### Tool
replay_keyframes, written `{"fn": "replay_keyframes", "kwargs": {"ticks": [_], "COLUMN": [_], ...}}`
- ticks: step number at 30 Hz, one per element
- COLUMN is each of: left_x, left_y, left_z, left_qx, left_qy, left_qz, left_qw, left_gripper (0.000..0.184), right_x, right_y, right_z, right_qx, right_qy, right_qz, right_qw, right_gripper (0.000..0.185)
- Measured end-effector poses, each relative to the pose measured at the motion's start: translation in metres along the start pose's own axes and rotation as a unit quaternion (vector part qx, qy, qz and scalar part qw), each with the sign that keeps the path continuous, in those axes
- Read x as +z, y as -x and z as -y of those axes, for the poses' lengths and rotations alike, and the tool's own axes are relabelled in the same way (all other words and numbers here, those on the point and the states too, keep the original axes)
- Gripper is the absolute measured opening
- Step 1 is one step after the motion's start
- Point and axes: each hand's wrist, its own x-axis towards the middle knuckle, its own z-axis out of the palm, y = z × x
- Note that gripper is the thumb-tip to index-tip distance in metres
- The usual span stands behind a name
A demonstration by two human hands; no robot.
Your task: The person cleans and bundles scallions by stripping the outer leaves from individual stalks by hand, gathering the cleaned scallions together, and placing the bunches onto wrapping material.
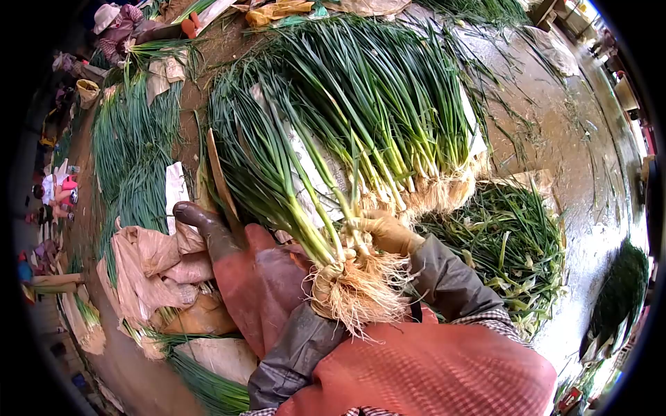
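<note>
My left hand (325, 283), in a tan glove, is closed around the base of a bunch of green onions (300, 216). Their pale, stringy roots (368, 295) spill over towards my lap, and the long leaves point away from me. My right hand (390, 232), gloved too, is wrapped around stalks just above the roots, beside the same bunch; its fingertips are partly hidden. Just beyond my hands lies a wide row of green onions (388, 104) on white sacking (312, 173), with its roots to the right.
Loose trimmed leaves (506, 243) are heaped at my right. A boot (198, 216) and a red apron (430, 367) cover my leg and lap. More green onions (139, 152) and crumpled sacks (156, 263) lie to the left. Another person (121, 28) is at the far left.
</note>
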Motion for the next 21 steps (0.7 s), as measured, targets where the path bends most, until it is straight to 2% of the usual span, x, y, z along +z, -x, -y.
{"fn": "replay_keyframes", "kwargs": {"ticks": [1,2,3,5,6,9,10,11,13,14,15,16,17,18,19,20,21], "left_x": [0.008,0.015,0.014,0.006,-0.012,0.014,0.001,-0.004,-0.005,-0.029,0.003,0.007,0.004,0.005,0.003,0.004,0.003], "left_y": [0.004,0.009,0.006,0.001,-0.005,-0.001,-0.002,0.001,0.002,-0.004,-0.001,-0.001,-0.001,-0.002,-0.003,-0.001,-0.001], "left_z": [0.000,0.001,0.001,0.009,0.018,0.026,0.031,0.030,0.021,0.021,0.019,0.019,0.020,0.019,0.018,0.018,0.018], "left_qx": [-0.018,-0.035,-0.036,-0.106,-0.114,-0.075,-0.051,-0.051,-0.119,-0.150,-0.093,-0.089,-0.088,-0.086,-0.086,-0.081,-0.073], "left_qy": [0.044,0.088,0.092,0.111,0.053,0.007,0.033,0.034,0.077,0.091,0.095,0.085,0.074,0.061,0.056,0.048,0.042], "left_qz": [-0.008,-0.018,-0.019,-0.027,-0.052,-0.022,-0.037,-0.039,-0.040,0.021,-0.033,-0.034,-0.028,-0.023,-0.013,-0.008,-0.003], "left_qw": [0.999,0.995,0.995,0.988,0.991,0.997,0.997,0.997,0.989,0.984,0.991,0.992,0.993,0.994,0.995,0.995,0.996], "left_gripper": [0.040,0.040,0.040,0.038,0.039,0.044,0.047,0.047,0.048,0.049,0.049,0.050,0.051,0.052,0.053,0.054,0.055], "right_x": [0.007,0.002,-0.014,-0.015,-0.014,-0.012,-0.010,-0.020,-0.041,-0.062,-0.078,-0.093,-0.101,-0.134,-0.144,-0.154,-0.164], "right_y": [0.019,0.036,0.040,0.065,0.067,0.057,0.064,0.072,0.106,0.126,0.150,0.174,0.202,0.223,0.217,0.211,0.187], "right_z": [0.013,0.018,-0.004,0.008,0.008,-0.007,-0.001,-0.006,-0.013,-0.019,-0.019,-0.018,-0.012,-0.046,-0.053,-0.061,-0.056], "right_qx": [-0.001,0.012,-0.018,0.002,0.002,-0.013,0.022,-0.045,0.015,0.047,0.121,0.195,0.307,0.431,0.462,0.497,0.442], "right_qy": [-0.133,-0.145,-0.168,-0.119,-0.120,-0.055,-0.060,0.031,-0.084,-0.079,-0.043,-0.008,0.058,0.360,0.526,0.653,0.690], "right_qz": [0.006,-0.022,-0.020,-0.041,-0.062,-0.098,-0.089,-0.024,0.008,0.026,0.021,0.020,-0.006,0.129,0.142,0.168,0.062], "right_qw": [0.991,0.989,0.985,0.992,0.991,0.994,0.994,0.998,0.996,0.995,0.992,0.981,0.950,0.817,0.700,0.546,0.570], "right_gripper": [0.029,0.019,0.020,0.021,0.022,0.025,0.029,0.028,0.026,0.024,0.023,0.022,0.022,0.024,0.026,0.029,0.026]}}
